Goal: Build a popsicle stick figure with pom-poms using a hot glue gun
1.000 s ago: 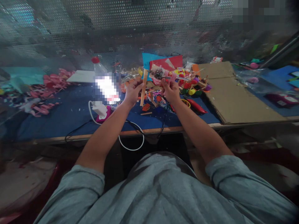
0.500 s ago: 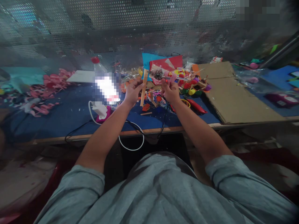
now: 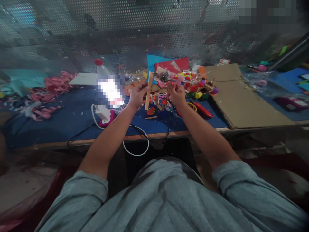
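Note:
My left hand (image 3: 138, 95) is closed in a pinch on a flat wooden craft stick (image 3: 149, 91), which stands nearly upright. To its right, my right hand (image 3: 176, 94) grips what looks like a pink glue gun (image 3: 179, 80) with a small red light; most of its body is hidden by the fingers. A black cord (image 3: 172, 117) hangs down below that hand. Between the hands and just behind them is a grey, fuzzy-looking clump (image 3: 164, 76). Under them lie small wooden pieces and coloured scraps, with a loose wooden stick (image 3: 151, 118) near the front.
A lit, blurred-out screen (image 3: 111, 91) stands left of my hands, by a white plug (image 3: 103, 113) in a purple power strip. Behind it is a red-capped bottle (image 3: 98, 62). Flat cardboard (image 3: 248, 103) covers the right side; pink strips (image 3: 59, 82) are heaped at left.

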Action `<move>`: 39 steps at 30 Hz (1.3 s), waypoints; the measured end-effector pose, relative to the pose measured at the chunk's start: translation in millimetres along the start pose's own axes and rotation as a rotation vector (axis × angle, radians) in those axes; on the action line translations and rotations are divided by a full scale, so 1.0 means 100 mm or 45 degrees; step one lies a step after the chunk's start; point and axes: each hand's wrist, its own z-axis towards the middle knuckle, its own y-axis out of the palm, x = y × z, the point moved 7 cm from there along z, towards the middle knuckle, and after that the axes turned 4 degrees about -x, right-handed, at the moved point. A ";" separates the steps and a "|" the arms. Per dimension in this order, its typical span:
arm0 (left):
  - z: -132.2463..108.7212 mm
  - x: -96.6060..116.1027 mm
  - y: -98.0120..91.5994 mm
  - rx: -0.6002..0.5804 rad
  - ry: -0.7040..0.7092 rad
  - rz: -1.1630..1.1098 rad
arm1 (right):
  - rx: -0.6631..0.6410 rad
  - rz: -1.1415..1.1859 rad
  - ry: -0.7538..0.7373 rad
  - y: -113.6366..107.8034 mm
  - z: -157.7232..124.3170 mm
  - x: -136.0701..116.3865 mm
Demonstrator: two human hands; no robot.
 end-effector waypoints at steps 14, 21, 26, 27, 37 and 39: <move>0.00 -0.01 0.00 -0.010 0.011 -0.009 | 0.084 -0.082 -0.012 -0.04 -0.02 0.02; 0.01 -0.01 0.00 -0.014 0.023 -0.004 | 0.080 -0.075 -0.016 -0.03 -0.01 0.02; 0.02 -0.02 -0.01 -0.008 0.026 -0.005 | 0.070 0.046 0.005 0.00 -0.01 0.01; 0.02 -0.02 -0.01 -0.007 0.023 -0.005 | 0.067 0.047 0.001 0.00 -0.01 0.00; 0.01 -0.03 -0.02 0.008 -0.002 -0.021 | 0.078 0.003 -0.023 -0.02 -0.02 -0.02; 0.01 -0.02 -0.01 0.007 0.007 -0.022 | 0.081 0.000 -0.022 -0.02 -0.02 -0.02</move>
